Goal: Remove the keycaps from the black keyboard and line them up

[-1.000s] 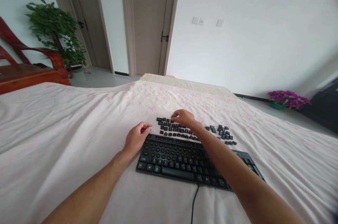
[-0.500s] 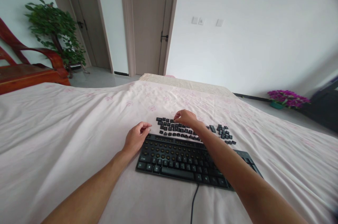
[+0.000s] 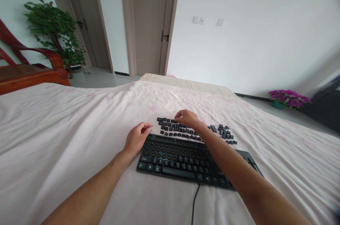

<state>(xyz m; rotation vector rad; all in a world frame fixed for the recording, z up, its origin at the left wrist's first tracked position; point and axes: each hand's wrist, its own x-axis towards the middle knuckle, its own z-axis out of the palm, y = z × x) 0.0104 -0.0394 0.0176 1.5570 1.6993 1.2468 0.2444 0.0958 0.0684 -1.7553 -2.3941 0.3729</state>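
Observation:
A black keyboard point(image 3: 177, 173) lies on the bedsheet, its lower rows still capped and many upper positions showing bare key stems. Beyond its back edge, loose black keycaps point(image 3: 171, 129) are laid out in rows, with another cluster at the right. My right hand point(image 3: 187, 117) reaches over the keyboard to the farthest row, thumb and fingertips pinched at a keycap there; the fingers partly hide it. At the keyboard's back left corner rests my left hand point(image 3: 137, 136), loosely curled, a small gap between thumb and fingers and nothing visible in it. My right forearm covers part of the keyboard.
The keyboard's cable point(image 3: 195, 202) runs toward me over the wrinkled, pale pink floral sheet point(image 3: 111, 111). Farther off are a wooden chair point(image 3: 34, 73), a green potted plant point(image 3: 53, 23), doors, a white wall and purple flowers point(image 3: 289, 98).
Almost nothing differs. Both hands hold their places, and the view has shifted very slightly.

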